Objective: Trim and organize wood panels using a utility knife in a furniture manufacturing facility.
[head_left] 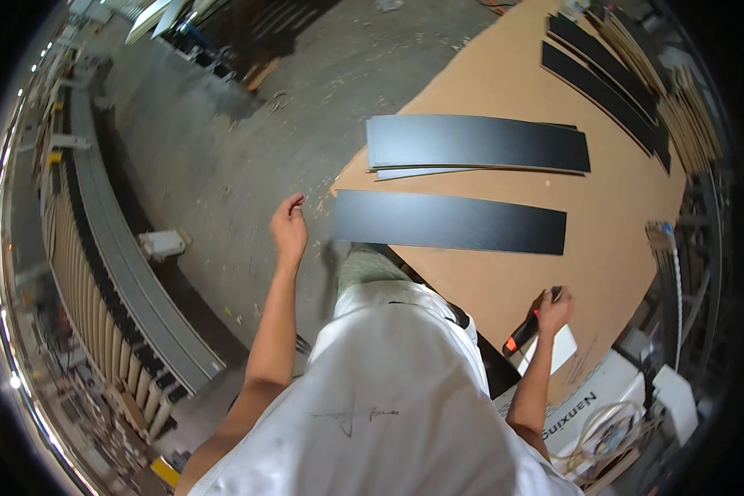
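On the near side of the lone dark plank (450, 221) on the tabletop (463, 277), right hand (557, 311) grips a black-and-orange tool (520, 336) (best kept off the plank's face), left hand (289, 228) loosely curled, apparently empty, off its left end.

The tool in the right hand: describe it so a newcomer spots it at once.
Find the brown worktop. At its near edge, right of the white shirt, is the person's right hand. The black tool it grips is short, slim and orange-tipped, unlike the wide dark boards beyond.
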Action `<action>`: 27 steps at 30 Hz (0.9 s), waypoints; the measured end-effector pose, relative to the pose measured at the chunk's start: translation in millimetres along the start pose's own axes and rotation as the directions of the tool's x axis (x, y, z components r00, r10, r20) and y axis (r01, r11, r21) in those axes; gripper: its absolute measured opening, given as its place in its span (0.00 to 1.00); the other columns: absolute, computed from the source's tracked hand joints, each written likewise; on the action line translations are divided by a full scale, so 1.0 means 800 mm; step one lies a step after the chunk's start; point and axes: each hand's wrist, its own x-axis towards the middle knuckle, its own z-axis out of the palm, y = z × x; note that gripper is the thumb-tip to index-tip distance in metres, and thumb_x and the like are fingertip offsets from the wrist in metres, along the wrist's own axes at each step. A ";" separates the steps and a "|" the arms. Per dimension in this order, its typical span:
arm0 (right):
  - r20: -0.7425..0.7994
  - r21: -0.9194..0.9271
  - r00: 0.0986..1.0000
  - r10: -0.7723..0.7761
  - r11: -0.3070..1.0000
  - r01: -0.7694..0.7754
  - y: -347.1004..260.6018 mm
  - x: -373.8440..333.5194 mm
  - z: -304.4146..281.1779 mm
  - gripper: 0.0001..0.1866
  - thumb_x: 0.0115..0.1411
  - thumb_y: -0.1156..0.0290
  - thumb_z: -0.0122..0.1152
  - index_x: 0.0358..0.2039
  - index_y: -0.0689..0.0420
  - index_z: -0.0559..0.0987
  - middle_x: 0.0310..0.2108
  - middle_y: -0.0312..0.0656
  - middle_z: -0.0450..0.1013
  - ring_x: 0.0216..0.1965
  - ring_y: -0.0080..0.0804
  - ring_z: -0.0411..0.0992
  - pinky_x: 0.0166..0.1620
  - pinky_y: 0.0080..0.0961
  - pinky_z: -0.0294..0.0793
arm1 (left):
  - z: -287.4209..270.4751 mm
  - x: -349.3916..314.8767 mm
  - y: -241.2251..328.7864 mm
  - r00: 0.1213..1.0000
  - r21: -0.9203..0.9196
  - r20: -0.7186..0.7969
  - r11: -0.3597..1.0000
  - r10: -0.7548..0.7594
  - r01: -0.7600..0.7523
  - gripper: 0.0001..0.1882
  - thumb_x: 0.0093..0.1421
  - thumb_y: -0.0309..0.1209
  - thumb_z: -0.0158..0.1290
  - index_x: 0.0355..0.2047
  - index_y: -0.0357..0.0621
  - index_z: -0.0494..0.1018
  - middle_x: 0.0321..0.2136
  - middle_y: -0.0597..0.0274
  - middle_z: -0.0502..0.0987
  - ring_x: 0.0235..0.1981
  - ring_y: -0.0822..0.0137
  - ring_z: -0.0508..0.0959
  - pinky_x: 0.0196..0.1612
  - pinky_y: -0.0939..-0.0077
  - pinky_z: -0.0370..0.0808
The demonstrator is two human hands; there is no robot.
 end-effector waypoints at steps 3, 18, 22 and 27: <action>-0.125 0.072 0.991 -0.057 0.995 0.066 0.025 0.106 0.012 0.28 0.58 0.61 0.62 0.56 0.64 0.73 0.54 0.58 0.70 0.57 0.57 0.66 0.61 0.44 0.64 | 0.009 0.006 0.012 0.999 -0.060 0.039 0.997 -0.037 0.039 0.16 0.64 0.21 0.44 0.48 0.33 0.76 0.44 0.47 0.81 0.47 0.59 0.80 0.53 0.72 0.72; 0.144 0.508 0.983 -0.111 0.861 0.023 -0.143 0.387 -0.004 0.27 0.58 0.64 0.65 0.53 0.68 0.72 0.46 0.52 0.78 0.48 0.42 0.76 0.53 0.35 0.72 | 0.195 0.090 0.075 0.920 0.235 0.361 0.940 0.151 -0.246 0.30 0.61 0.35 0.53 0.61 0.33 0.63 0.57 0.32 0.68 0.61 0.44 0.68 0.61 0.58 0.65; 0.078 0.556 0.984 -0.158 0.827 0.089 -0.137 0.350 0.006 0.27 0.56 0.72 0.64 0.56 0.68 0.72 0.53 0.54 0.74 0.53 0.44 0.74 0.57 0.33 0.70 | 0.170 0.085 0.095 0.889 0.120 0.457 0.992 -0.026 -0.033 0.32 0.61 0.31 0.52 0.64 0.33 0.60 0.54 0.35 0.72 0.58 0.42 0.72 0.62 0.62 0.65; 0.020 0.725 1.000 -0.005 0.689 -0.011 -0.106 0.286 -0.036 0.28 0.55 0.74 0.64 0.57 0.68 0.72 0.55 0.55 0.72 0.54 0.40 0.72 0.58 0.32 0.68 | 0.125 0.078 0.118 0.901 -0.029 0.426 0.996 0.085 -0.080 0.33 0.57 0.34 0.59 0.59 0.27 0.65 0.51 0.41 0.76 0.52 0.57 0.76 0.55 0.69 0.70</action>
